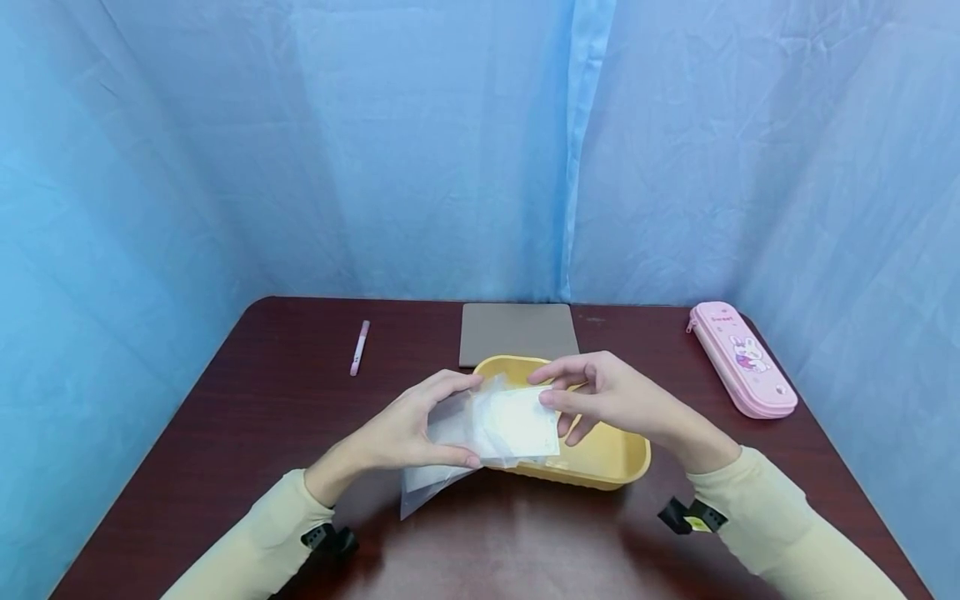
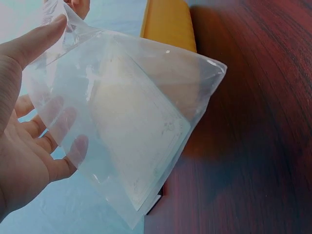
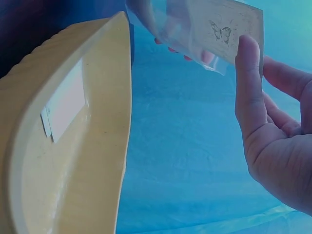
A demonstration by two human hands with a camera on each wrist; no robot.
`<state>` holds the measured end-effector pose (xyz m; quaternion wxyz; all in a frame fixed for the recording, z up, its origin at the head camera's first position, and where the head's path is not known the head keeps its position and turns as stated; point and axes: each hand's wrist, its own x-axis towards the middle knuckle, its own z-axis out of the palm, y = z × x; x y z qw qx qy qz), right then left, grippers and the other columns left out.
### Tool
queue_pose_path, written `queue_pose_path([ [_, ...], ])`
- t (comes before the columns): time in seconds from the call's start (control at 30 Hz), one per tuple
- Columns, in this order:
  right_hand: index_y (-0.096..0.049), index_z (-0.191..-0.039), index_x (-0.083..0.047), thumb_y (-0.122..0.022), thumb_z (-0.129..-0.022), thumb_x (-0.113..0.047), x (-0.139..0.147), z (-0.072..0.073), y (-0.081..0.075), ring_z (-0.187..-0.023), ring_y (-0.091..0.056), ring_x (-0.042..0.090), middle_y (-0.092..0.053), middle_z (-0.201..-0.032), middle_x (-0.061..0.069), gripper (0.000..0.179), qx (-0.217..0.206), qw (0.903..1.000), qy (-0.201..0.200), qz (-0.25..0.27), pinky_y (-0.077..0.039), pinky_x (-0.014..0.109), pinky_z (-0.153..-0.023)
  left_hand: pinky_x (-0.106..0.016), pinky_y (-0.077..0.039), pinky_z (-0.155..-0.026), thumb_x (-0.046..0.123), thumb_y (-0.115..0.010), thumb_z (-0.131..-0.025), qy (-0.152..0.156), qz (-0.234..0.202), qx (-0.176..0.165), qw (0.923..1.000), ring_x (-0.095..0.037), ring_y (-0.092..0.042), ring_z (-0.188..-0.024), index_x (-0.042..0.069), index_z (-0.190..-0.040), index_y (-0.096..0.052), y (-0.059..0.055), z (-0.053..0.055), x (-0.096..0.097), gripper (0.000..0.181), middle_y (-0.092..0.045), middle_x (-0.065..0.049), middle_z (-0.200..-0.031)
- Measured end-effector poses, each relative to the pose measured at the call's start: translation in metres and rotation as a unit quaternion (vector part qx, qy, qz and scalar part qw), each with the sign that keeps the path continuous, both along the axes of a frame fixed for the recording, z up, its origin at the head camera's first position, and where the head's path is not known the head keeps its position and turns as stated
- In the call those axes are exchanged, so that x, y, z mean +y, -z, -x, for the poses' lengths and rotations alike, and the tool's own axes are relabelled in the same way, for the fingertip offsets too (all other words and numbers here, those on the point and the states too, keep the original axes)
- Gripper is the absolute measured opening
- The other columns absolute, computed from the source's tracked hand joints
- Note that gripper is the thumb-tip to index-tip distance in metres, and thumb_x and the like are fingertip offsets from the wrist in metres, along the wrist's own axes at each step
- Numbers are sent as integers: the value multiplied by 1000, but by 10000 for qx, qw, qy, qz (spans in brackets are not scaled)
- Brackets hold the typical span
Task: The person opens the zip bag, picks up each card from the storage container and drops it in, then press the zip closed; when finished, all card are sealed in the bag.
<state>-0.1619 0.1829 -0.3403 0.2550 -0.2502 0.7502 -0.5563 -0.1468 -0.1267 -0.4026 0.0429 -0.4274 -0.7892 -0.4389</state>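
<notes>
My left hand (image 1: 408, 425) holds a clear plastic bag (image 2: 187, 73) between its thumb and fingers, above the left side of a yellow basket (image 1: 611, 458). A pale card (image 2: 131, 126) shows through the bag's film. At the bag's right end, my right hand (image 1: 611, 400) pinches a white card (image 1: 525, 421) between thumb and fingers. A butterfly print (image 3: 220, 33) marks that card in the right wrist view. Part of it seems to lie behind the film; how far is unclear. Inside the basket, white cards (image 3: 69, 105) lean near one wall.
Behind the basket lies a flat grey-brown rectangular object (image 1: 517, 329). A pink and white pen (image 1: 360, 348) is at the back left of the dark table (image 1: 247, 433). On the right lies a pink pencil case (image 1: 738, 358) with a rabbit. Blue curtains (image 1: 442, 150) surround the table.
</notes>
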Motion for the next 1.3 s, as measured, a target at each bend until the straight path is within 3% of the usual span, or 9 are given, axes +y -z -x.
queue_pose_path([
  [0.17,-62,-128,3,-71,-97,-16,-6,1,4,-70,-70,34,-69,-96,20,36,-41,10000,-7,57,-60,51,-65,-36,-44,-107,28,-94,-73,83,-35,-25,10000,-18,-55,-126,5,-144,-51,0,0,2,86,-57,-3,-137],
  [0.33,-57,-134,-3,-72,-97,-18,-9,2,7,-76,-70,45,-71,-107,20,42,-6,9999,153,78,-61,51,-68,-36,-45,-106,27,-95,-73,96,-71,-7,9999,-19,-55,-125,5,-144,-51,-1,0,3,86,-57,-4,-136],
  [0.43,-58,-130,-5,-72,-96,-18,-9,1,8,-77,-70,47,-69,-109,19,38,72,9996,272,24,-61,51,-68,-35,-45,-106,27,-94,-73,69,-63,20,10000,-18,-55,-126,5,-145,-51,-1,0,3,87,-57,-3,-136],
  [0.67,-62,-122,-2,-71,-97,-16,-6,7,7,-72,-71,36,-66,-102,19,30,459,9984,303,-122,-61,47,-65,-35,-44,-107,26,-95,-72,17,-89,13,10000,-18,-55,-125,4,-144,-51,0,0,1,88,-58,-3,-135],
  [1.0,-66,-118,-3,-71,-97,-16,0,30,9,-77,-70,33,-66,-94,17,25,673,9966,270,-379,-61,45,-68,-36,-43,-108,26,-96,-71,25,-106,32,9999,-18,-55,-126,3,-144,-51,-2,0,-1,88,-58,-4,-136],
  [1.3,-67,-122,0,-70,-98,-15,-3,50,16,-83,-68,28,-68,-95,11,29,701,9941,-9,-823,-61,41,-71,-35,-42,-108,27,-96,-71,-56,-40,9,10000,-19,-56,-126,3,-144,-51,-1,1,-2,88,-58,-4,-137],
])
